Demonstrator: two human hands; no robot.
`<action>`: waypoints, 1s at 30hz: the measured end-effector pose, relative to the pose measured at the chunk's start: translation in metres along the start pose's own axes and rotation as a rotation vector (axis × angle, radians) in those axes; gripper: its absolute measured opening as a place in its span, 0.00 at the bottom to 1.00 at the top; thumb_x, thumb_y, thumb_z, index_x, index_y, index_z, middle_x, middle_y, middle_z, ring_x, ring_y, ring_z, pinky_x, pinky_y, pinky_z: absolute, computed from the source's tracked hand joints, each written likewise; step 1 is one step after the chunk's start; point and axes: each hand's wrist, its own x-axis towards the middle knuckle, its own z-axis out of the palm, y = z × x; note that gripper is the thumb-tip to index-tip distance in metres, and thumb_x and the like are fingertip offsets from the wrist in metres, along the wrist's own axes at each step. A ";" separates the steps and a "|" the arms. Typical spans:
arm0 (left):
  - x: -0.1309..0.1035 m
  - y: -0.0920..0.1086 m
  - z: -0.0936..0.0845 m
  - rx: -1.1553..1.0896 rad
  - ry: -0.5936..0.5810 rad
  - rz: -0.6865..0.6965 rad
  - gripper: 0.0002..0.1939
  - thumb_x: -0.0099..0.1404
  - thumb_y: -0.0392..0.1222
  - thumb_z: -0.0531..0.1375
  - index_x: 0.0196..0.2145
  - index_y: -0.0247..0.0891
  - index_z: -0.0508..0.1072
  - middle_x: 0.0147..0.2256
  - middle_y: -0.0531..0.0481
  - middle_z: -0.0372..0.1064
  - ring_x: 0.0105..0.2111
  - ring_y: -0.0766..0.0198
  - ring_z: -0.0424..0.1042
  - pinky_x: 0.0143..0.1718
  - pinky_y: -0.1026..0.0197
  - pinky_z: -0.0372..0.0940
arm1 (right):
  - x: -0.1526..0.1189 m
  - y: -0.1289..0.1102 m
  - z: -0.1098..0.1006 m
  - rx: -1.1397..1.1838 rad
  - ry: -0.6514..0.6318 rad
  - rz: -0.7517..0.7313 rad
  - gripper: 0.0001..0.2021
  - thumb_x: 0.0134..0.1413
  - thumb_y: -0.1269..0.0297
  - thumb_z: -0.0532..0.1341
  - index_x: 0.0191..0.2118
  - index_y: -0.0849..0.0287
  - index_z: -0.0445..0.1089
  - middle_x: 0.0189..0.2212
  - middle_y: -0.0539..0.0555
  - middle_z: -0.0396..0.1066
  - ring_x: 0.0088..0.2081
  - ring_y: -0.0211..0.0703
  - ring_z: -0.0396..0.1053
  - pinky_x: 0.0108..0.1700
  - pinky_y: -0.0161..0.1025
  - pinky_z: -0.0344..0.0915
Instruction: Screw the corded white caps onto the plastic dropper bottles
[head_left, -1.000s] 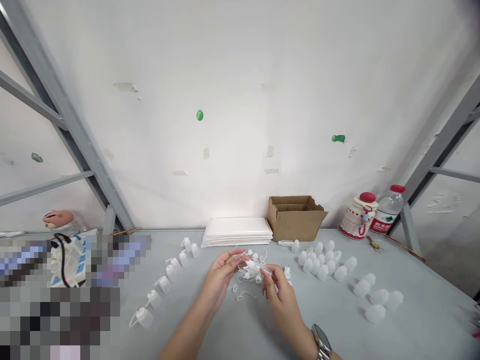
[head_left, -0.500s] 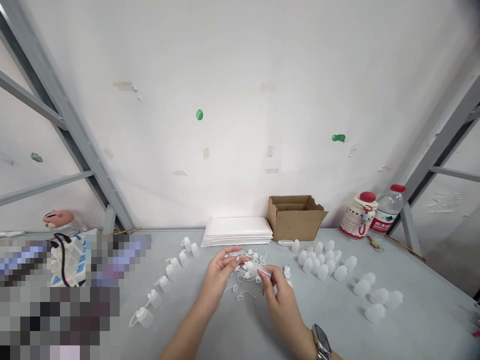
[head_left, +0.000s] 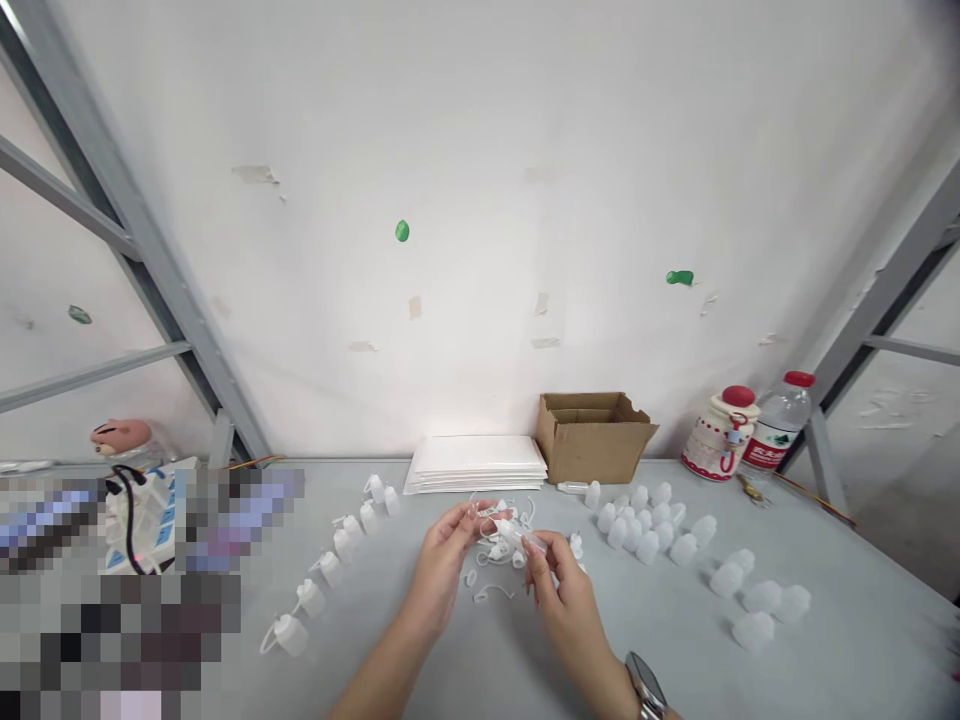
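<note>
Between my hands is a small translucent bottle with a white cap and strap at its left end. My right hand pinches the bottle's body. The fingers of my left hand are closed on the thin white strap beside the cap. Behind and below my hands lies a loose pile of white caps with straps, partly hidden by the fingers. One strap piece lies apart in front of the pile. A slanting row of capped bottles stands to the left, and several uncapped bottles stand to the right.
A stack of flat white packs and an open cardboard box stand against the wall. At the back right are a cream flask, a water bottle and keys. A power strip sits at the left.
My left fingers have closed in on the strap, which now shows as a loop near the cap. The held bottle has tilted slightly and shifted right. The view has moved a little.
</note>
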 end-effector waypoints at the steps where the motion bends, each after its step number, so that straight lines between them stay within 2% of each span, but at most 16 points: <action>1: 0.000 -0.001 0.000 0.002 -0.003 0.009 0.18 0.55 0.53 0.59 0.34 0.36 0.74 0.37 0.43 0.76 0.41 0.54 0.72 0.46 0.55 0.60 | 0.000 0.000 0.000 0.014 -0.001 0.007 0.19 0.56 0.45 0.48 0.34 0.56 0.64 0.19 0.49 0.63 0.22 0.42 0.61 0.26 0.36 0.58; 5: 0.002 -0.006 -0.003 0.056 0.024 0.042 0.13 0.54 0.50 0.62 0.29 0.36 0.75 0.35 0.45 0.77 0.40 0.56 0.72 0.45 0.56 0.61 | -0.001 0.002 0.002 0.010 -0.017 0.010 0.18 0.56 0.46 0.49 0.34 0.56 0.64 0.19 0.48 0.63 0.22 0.42 0.61 0.26 0.36 0.57; 11: 0.006 -0.014 -0.003 0.104 0.050 0.030 0.15 0.52 0.51 0.63 0.27 0.35 0.75 0.33 0.44 0.77 0.36 0.55 0.72 0.42 0.56 0.62 | -0.001 0.005 0.004 0.004 -0.025 0.025 0.17 0.56 0.47 0.50 0.31 0.56 0.63 0.19 0.49 0.63 0.22 0.42 0.62 0.25 0.36 0.58; 13: 0.006 -0.014 -0.002 0.116 0.078 0.048 0.14 0.52 0.50 0.63 0.28 0.35 0.75 0.33 0.44 0.77 0.37 0.55 0.73 0.43 0.55 0.62 | 0.000 0.008 0.005 -0.006 -0.067 0.022 0.16 0.56 0.49 0.50 0.32 0.56 0.63 0.21 0.50 0.65 0.23 0.42 0.63 0.26 0.36 0.58; 17: 0.009 -0.015 -0.004 0.174 0.114 0.122 0.14 0.53 0.50 0.62 0.28 0.36 0.74 0.33 0.43 0.77 0.39 0.53 0.73 0.44 0.54 0.63 | 0.004 0.014 0.004 -0.054 -0.223 0.005 0.13 0.58 0.53 0.51 0.41 0.56 0.63 0.26 0.51 0.70 0.26 0.44 0.66 0.31 0.39 0.61; 19: 0.010 -0.016 -0.006 0.248 0.147 0.176 0.14 0.56 0.50 0.60 0.33 0.36 0.74 0.37 0.43 0.76 0.42 0.53 0.71 0.46 0.54 0.62 | 0.010 0.015 0.003 -0.089 -0.229 -0.024 0.13 0.57 0.54 0.52 0.41 0.55 0.64 0.28 0.52 0.71 0.30 0.46 0.67 0.35 0.40 0.62; 21: 0.008 -0.018 -0.010 0.386 0.241 0.302 0.14 0.60 0.47 0.57 0.40 0.39 0.73 0.44 0.43 0.72 0.47 0.54 0.68 0.50 0.54 0.60 | 0.020 0.012 0.003 -0.123 -0.118 -0.104 0.13 0.55 0.54 0.54 0.37 0.56 0.68 0.33 0.55 0.69 0.36 0.48 0.66 0.39 0.42 0.61; 23: 0.005 -0.021 -0.014 0.589 0.343 0.559 0.14 0.62 0.42 0.55 0.46 0.42 0.70 0.47 0.44 0.68 0.50 0.56 0.65 0.52 0.54 0.58 | 0.035 0.006 0.004 -0.169 0.020 -0.182 0.14 0.52 0.53 0.57 0.35 0.57 0.71 0.35 0.57 0.66 0.40 0.50 0.64 0.42 0.43 0.60; 24: 0.003 -0.023 -0.015 0.707 0.366 0.724 0.16 0.62 0.38 0.54 0.48 0.43 0.69 0.47 0.44 0.67 0.49 0.57 0.65 0.51 0.54 0.59 | 0.043 0.001 0.006 -0.198 0.053 -0.178 0.15 0.51 0.52 0.57 0.36 0.58 0.72 0.34 0.57 0.65 0.38 0.49 0.63 0.41 0.43 0.61; 25: 0.001 -0.025 -0.017 0.825 0.357 0.899 0.17 0.62 0.35 0.54 0.49 0.43 0.68 0.46 0.44 0.67 0.48 0.57 0.65 0.49 0.54 0.60 | 0.053 -0.003 0.010 -0.225 0.015 -0.154 0.15 0.52 0.53 0.56 0.37 0.58 0.72 0.32 0.55 0.65 0.35 0.47 0.63 0.38 0.42 0.61; 27: -0.004 -0.028 -0.018 1.028 0.262 1.200 0.20 0.61 0.31 0.52 0.50 0.41 0.67 0.42 0.43 0.68 0.44 0.59 0.68 0.44 0.54 0.64 | 0.071 -0.011 0.022 -0.252 -0.080 -0.114 0.15 0.53 0.54 0.54 0.37 0.60 0.71 0.27 0.52 0.65 0.29 0.43 0.63 0.33 0.39 0.61; 28: -0.006 -0.029 -0.018 1.097 0.206 1.301 0.20 0.60 0.29 0.52 0.50 0.39 0.66 0.40 0.43 0.68 0.42 0.59 0.68 0.42 0.55 0.65 | 0.079 -0.014 0.030 -0.259 -0.101 -0.106 0.15 0.53 0.55 0.54 0.35 0.60 0.70 0.24 0.50 0.64 0.27 0.42 0.62 0.30 0.37 0.60; 30: -0.008 -0.031 -0.017 1.164 0.135 1.407 0.20 0.59 0.28 0.51 0.49 0.36 0.66 0.39 0.42 0.67 0.41 0.59 0.68 0.39 0.55 0.66 | 0.091 -0.017 0.051 -0.281 -0.162 -0.093 0.13 0.54 0.56 0.55 0.34 0.60 0.69 0.19 0.46 0.62 0.23 0.39 0.62 0.27 0.34 0.58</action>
